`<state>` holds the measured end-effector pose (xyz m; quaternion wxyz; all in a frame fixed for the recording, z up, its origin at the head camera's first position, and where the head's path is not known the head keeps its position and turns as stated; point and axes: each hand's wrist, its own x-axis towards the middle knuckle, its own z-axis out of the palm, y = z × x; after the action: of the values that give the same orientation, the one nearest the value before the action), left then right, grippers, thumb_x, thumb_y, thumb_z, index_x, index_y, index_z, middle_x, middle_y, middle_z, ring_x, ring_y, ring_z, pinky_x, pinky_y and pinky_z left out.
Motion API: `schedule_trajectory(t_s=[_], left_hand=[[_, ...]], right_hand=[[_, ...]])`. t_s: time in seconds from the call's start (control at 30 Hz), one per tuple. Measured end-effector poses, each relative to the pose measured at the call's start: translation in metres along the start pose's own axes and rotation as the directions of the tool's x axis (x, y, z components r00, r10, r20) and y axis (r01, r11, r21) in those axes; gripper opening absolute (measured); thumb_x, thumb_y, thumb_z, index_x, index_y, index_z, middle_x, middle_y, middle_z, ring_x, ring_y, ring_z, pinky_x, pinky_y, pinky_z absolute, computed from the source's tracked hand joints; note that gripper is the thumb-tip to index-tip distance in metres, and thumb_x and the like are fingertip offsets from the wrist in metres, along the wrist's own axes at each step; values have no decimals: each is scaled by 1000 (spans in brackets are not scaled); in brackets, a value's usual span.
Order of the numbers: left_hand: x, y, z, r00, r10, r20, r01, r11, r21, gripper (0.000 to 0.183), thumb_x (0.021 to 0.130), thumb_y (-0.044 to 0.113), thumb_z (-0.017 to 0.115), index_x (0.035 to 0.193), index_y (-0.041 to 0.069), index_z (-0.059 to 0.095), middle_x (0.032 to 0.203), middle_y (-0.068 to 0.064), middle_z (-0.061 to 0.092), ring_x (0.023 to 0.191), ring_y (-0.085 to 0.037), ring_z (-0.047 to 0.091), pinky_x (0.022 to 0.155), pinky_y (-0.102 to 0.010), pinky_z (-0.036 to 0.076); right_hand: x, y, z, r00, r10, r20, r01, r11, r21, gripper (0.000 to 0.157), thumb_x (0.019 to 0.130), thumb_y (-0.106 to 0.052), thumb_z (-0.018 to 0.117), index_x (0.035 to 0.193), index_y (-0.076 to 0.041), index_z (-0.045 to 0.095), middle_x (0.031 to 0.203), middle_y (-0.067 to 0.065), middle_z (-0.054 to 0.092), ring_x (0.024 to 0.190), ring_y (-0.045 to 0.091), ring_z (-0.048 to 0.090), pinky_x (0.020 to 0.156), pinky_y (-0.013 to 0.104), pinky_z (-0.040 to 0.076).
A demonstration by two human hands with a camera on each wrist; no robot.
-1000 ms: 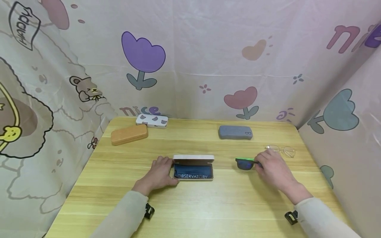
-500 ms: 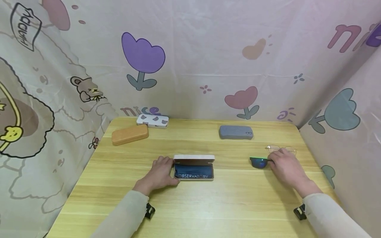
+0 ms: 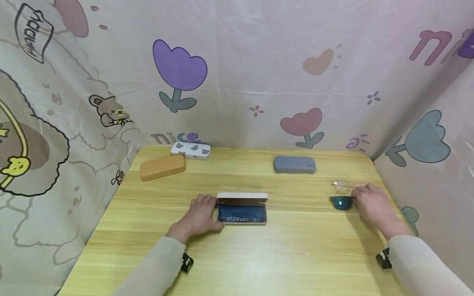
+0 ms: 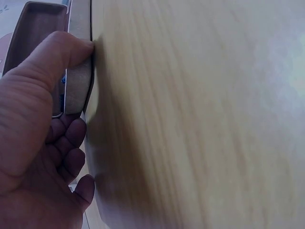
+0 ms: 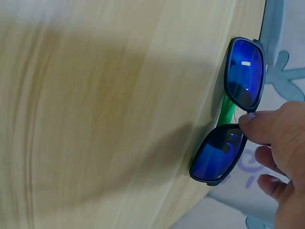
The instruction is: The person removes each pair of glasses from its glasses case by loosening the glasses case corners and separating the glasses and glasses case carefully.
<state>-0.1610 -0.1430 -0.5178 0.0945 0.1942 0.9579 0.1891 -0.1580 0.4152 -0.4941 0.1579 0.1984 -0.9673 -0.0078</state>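
An open glasses case (image 3: 242, 198) with a pale lid stands mid-table, a dark blue cloth (image 3: 240, 213) printed with white letters inside it. My left hand (image 3: 197, 217) grips its left end, and in the left wrist view the thumb (image 4: 71, 50) lies across the case's front wall. At the right, my right hand (image 3: 374, 205) pinches a pair of sunglasses (image 5: 245, 74) by the bridge, thumb on the frame between the blue mirrored lenses. A green temple shows behind the lenses. Just beyond that hand lie thin-framed eyeglasses (image 3: 341, 187), partly covered by its fingers.
A tan glasses case (image 3: 162, 167) and a white patterned case (image 3: 191, 150) lie at the back left. Further right at the back is a grey-blue case (image 3: 294, 164). A printed curtain (image 3: 237, 82) hangs behind the wooden table (image 3: 289, 255) and along both sides.
My right hand has moved to the right with the sunglasses, coming alongside the thin-framed eyeglasses and covering part of them. The left hand and the open case have stayed in place.
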Motion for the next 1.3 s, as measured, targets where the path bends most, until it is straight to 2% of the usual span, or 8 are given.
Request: schedule_trajectory(t_s=[0.37,0.6,0.77,0.9,1.03,1.2,1.3], left_hand=[[0,1,0,1000,-7,1,7,1000,8,90,79,50,87,142,-7,56,136,-16,63,121,-34,49,101,-50,40],[0,1,1,1000,-2,-3,2,1000,6,90,79,48,87,142,-7,56,136,-16,63,120,-33,48,101,-50,40],[0,1,1,1000,1,0,-1,1000,-1,91,79,48,86,143,-8,55,138,-17,62,121,-33,48,103,-51,40],[-1,0,1,1000,5,2,-5,1000,7,92,79,49,86,144,-8,54,138,-18,62,121,-33,48,103,-51,40],[0,0,1,1000,1,8,-1,1000,10,93,80,50,87,144,-8,54,138,-18,62,121,-34,48,102,-51,40],[0,0,0,1000,-2,9,2,1000,9,93,79,50,87,144,-8,54,138,-17,62,121,-33,48,102,-51,40],[0,0,0,1000,-5,7,4,1000,9,93,79,49,87,145,-8,54,138,-17,62,122,-33,48,103,-51,40]], right_hand=[[-4,17,-10,987,79,139,-72,996,-51,17,79,4,79,94,1,72,97,20,76,84,33,60,80,53,50],[-4,19,-10,982,101,162,-96,995,-40,21,78,3,80,97,1,72,101,21,76,87,35,60,83,56,50],[-3,16,-10,981,108,162,-104,994,-33,25,83,5,69,108,6,72,111,28,73,97,43,62,90,62,49],[5,2,-13,991,74,112,-69,996,-48,31,82,4,63,111,7,73,114,27,73,102,46,63,91,62,50],[18,-20,-14,999,25,20,-25,999,-41,28,82,0,67,109,6,73,109,23,74,98,43,65,86,59,52],[40,-57,-12,999,7,-46,-7,1000,15,23,90,-6,71,110,5,74,110,23,75,100,43,67,88,60,52],[54,-83,-10,999,19,-44,-16,997,72,21,95,-10,70,110,3,74,111,21,75,103,42,67,90,58,51]])
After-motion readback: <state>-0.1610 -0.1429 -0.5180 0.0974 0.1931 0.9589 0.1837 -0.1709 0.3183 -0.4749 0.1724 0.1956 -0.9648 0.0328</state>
